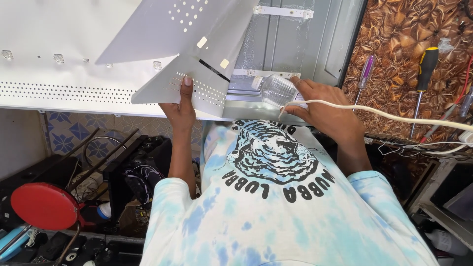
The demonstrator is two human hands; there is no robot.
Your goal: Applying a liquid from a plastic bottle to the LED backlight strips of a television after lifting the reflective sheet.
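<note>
A large white reflector sheet [74,29] lies across a grey metal panel [290,39] on the bench. One corner of the sheet is folded back. My left hand [181,109] holds up that folded corner [197,83] by its perforated edge. My right hand [322,111] grips a small clear plastic bottle [276,90] that lies tilted over the panel's bare metal. White strips [282,11] with small lenses are fixed to the exposed metal. A cream cable [394,116] runs over my right hand.
Two screwdrivers, one purple [365,74] and one yellow and black [424,69], lie on the brown patterned cloth at the right. Below left, on the floor, sit a red round lid [43,206], black cables and boxes. A white shelf [443,216] stands at the lower right.
</note>
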